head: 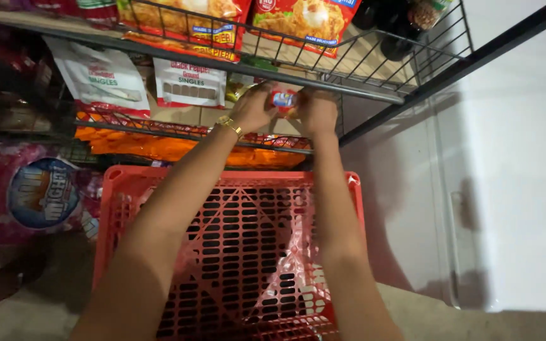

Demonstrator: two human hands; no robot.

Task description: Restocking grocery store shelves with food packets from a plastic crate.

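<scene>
1 head-worn view looks steeply down and forward along both forearms — close over a red crate (pixel 235 252), facing wire shelves (pixel 323 79) at the top edge, with a white wall (pixel 513 158) filling the right side.

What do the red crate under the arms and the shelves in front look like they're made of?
The red crate looks like moulded plastic: uniform matte colour, with a lattice of slots and ribs. The shelves appear to be dark coated metal wire, thin rods crossing a thicker front bar, with a slight sheen.

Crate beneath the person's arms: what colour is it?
Red crate, a perforated plastic grid; head view.
</scene>
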